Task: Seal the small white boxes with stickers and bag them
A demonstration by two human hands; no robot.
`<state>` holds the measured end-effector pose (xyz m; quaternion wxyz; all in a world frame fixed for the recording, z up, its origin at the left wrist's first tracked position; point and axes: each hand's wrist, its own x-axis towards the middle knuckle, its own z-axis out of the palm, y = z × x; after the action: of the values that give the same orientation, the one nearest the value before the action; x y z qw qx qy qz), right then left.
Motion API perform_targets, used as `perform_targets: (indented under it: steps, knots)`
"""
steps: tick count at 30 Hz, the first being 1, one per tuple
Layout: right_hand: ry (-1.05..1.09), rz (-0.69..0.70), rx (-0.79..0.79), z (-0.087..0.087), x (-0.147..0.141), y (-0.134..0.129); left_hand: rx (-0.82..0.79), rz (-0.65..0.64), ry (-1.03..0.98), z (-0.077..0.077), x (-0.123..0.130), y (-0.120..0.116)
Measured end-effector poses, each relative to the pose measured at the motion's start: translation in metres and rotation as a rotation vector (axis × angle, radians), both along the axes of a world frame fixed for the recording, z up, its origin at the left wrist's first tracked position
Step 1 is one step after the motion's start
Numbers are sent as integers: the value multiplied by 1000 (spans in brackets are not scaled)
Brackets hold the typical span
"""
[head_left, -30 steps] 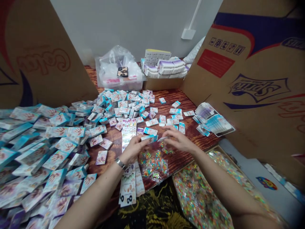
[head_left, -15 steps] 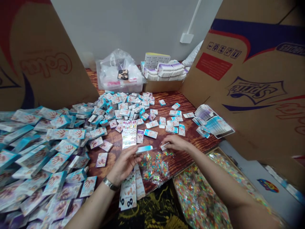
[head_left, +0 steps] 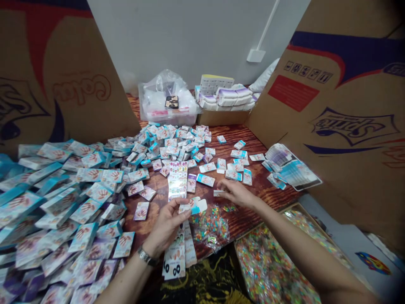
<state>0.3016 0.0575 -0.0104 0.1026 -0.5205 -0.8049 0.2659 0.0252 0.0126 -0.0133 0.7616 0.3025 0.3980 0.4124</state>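
My left hand point(head_left: 166, 224), with a metal-banded watch on the wrist, grips a small blue-and-white carton point(head_left: 195, 205) between thumb and fingers; its end flaps stand open. Off to the right, my right hand point(head_left: 236, 193) pinches a small whitish flat piece point(head_left: 217, 193), whose kind I cannot make out. Beneath the hands lie clear bags of colourful small pieces point(head_left: 210, 226). A sticker sheet point(head_left: 178, 177) lies beyond the left hand, and printed strips point(head_left: 175, 255) lie partly under it. Several cartons point(head_left: 205, 180) are scattered just past the right hand.
A large heap of small cartons point(head_left: 91, 194) covers the table's left side. A box of colourful bagged pieces point(head_left: 268, 261) stands below my right arm. Behind are a plastic tub point(head_left: 167, 116) and a box of flat cartons point(head_left: 224, 117). Big cardboard boxes point(head_left: 341, 84) flank the table.
The carton in my left hand has turned, so its printed face and open flaps now show. My right hand still pinches the whitish piece. The view has shifted slightly to the left.
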Motion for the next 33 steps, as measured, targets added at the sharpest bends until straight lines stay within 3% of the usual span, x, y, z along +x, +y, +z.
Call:
perform_targets:
  steps: [3, 6, 10, 14, 18, 21, 24, 29, 33]
  knots:
    - [213, -168, 166, 29, -24, -18, 110, 37, 93, -2, -2, 0]
    - [278, -71, 347, 46, -49, -33, 166, 34, 159, -4, -6, 0]
    - [151, 135, 522, 46, -66, -41, 226, 53, 198, -3, -11, -2]
    - [91, 272, 513, 42, -67, -40, 319, 5, 249, -1, -15, -5]
    - [159, 316, 482, 48, -71, -40, 613, -47, 518, 2, -19, -6]
    - [296, 256, 383, 52, -80, -43, 887, -88, 784, 4, -22, -7]
    - [429, 117, 233, 49, -90, -47, 1021, -154, 936, 4, -19, -11]
    - [626, -263, 75, 20, -105, -56, 1014, -170, 1058, 4, -11, -18]
    - [695, -364, 19, 5, -114, -62, 969, -120, 1015, 4, -8, -21]
